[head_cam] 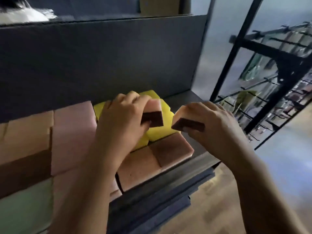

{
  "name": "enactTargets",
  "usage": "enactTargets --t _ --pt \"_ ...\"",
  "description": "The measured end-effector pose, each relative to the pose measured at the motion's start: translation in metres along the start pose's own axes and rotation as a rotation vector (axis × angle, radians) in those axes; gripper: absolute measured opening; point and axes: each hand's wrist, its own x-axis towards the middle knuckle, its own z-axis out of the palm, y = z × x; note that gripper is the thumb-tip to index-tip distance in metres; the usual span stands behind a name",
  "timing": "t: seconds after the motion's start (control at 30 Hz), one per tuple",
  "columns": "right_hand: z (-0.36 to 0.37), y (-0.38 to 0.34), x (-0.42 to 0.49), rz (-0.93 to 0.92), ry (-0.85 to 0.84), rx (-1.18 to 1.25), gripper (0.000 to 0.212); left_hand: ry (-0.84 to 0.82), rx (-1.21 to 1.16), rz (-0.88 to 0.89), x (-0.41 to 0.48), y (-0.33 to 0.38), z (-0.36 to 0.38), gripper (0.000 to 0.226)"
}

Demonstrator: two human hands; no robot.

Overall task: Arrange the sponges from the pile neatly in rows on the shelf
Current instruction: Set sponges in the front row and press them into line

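Pink sponges being placed: left hand [125, 119] gripping one sponge [152, 114], right hand [214, 122] gripping second sponge [185, 120]. Next likely needing square seating on shelf [184, 98], 2 o'clock of yellow sponges [158, 134].

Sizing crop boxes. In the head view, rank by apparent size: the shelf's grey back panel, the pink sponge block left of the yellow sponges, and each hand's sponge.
1. grey back panel
2. pink sponge block
3. left-hand sponge and right-hand sponge: about alike, both partly hidden in the grip, so unranked.
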Motion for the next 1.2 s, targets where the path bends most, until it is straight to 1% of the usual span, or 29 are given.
enactTargets --t 0.1,0.23,0.37,0.47,0.53,0.7,0.83,0.93,1.03,1.1,1.2 --pt "0.008 0.006 0.022 -0.106 -0.083 0.003 0.047 -0.001 0.063 -0.116 0.003 -0.01 0.004 0.052" --pt "0.015 0.008 0.037 -0.22 -0.105 0.04 0.047 0.017 0.103 -0.195 0.003 -0.016 0.012 0.05" --pt "0.021 0.006 0.039 -0.258 -0.088 0.052 0.049 -0.025 0.117 -0.191 -0.003 -0.014 0.022 0.056" --pt "0.021 0.0 0.034 -0.265 -0.076 0.053 0.051 -0.046 0.089 -0.168 -0.006 -0.016 0.022 0.071" --pt "0.018 -0.005 0.029 -0.268 -0.081 0.053 0.051 -0.045 0.092 -0.157 -0.008 -0.017 0.015 0.076" --pt "0.01 -0.017 0.012 -0.247 -0.073 0.054 0.05 -0.02 0.016 -0.086 -0.027 0.0 -0.006 0.068" --pt "0.01 -0.03 -0.003 -0.258 -0.099 0.073 0.046 -0.038 -0.107 -0.04 -0.054 0.018 -0.014 0.063" --pt "0.011 -0.042 -0.012 -0.273 -0.119 0.067 0.048 -0.055 -0.141 -0.03 -0.069 0.022 -0.015 0.062" --pt "0.011 -0.052 -0.018 -0.293 -0.125 0.072 0.046 -0.057 -0.198 -0.055 -0.08 0.02 -0.02 0.055" --pt "0.011 -0.056 -0.02 -0.31 -0.154 0.112 0.047 -0.058 -0.25 -0.084 -0.088 0.017 -0.023 0.051" --pt "0.011 -0.057 -0.023 -0.312 -0.253 0.281 0.052 -0.081 -0.277 -0.103 -0.1 0.009 -0.027 0.05"
